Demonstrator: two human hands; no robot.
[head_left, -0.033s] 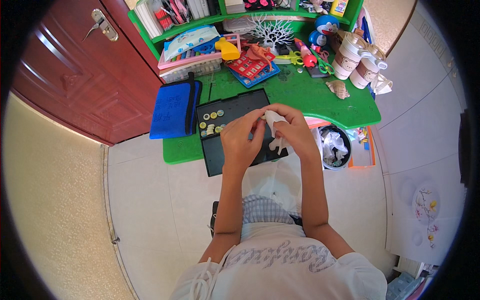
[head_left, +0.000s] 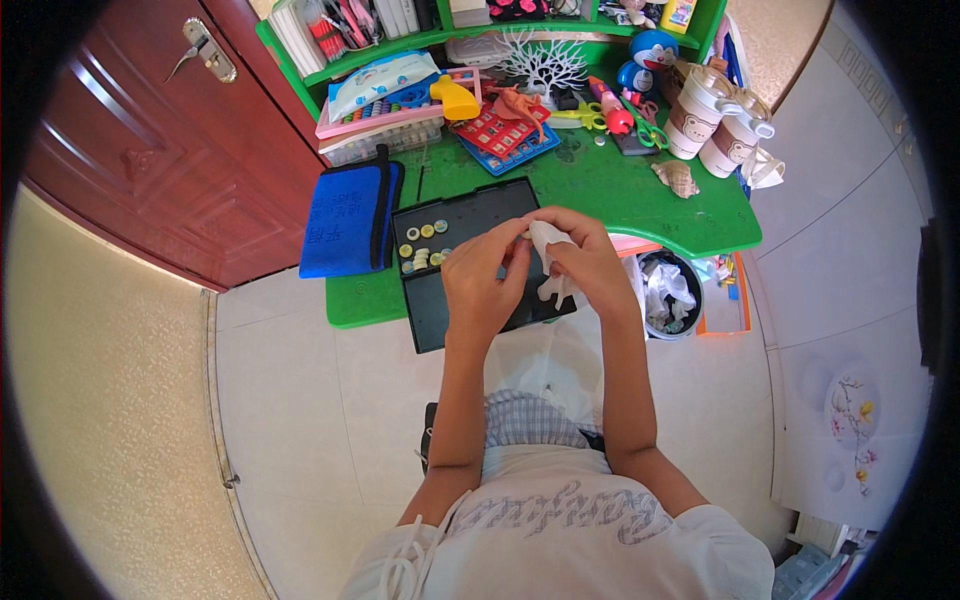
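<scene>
My right hand (head_left: 590,262) is closed round a crumpled white tissue (head_left: 553,288), whose loose end hangs below the fingers. Its fingertips meet those of my left hand (head_left: 484,277), which is pinched at the thumb and forefinger. Whatever small thing the left fingers grip is mostly hidden. Both hands are above an opened black folding case (head_left: 427,318), lying across the desk's front edge. In its far half, left of my hands, lie several small round white and yellow-green pieces (head_left: 421,257).
The green desk (head_left: 610,185) bears a blue zip pouch (head_left: 345,220) left of the case. Behind are red and blue boards (head_left: 500,130), a yellow bottle (head_left: 455,98) and scissors (head_left: 652,133). A shell (head_left: 677,178) and two cups (head_left: 697,110) stand right. A waste bin (head_left: 688,318) is below.
</scene>
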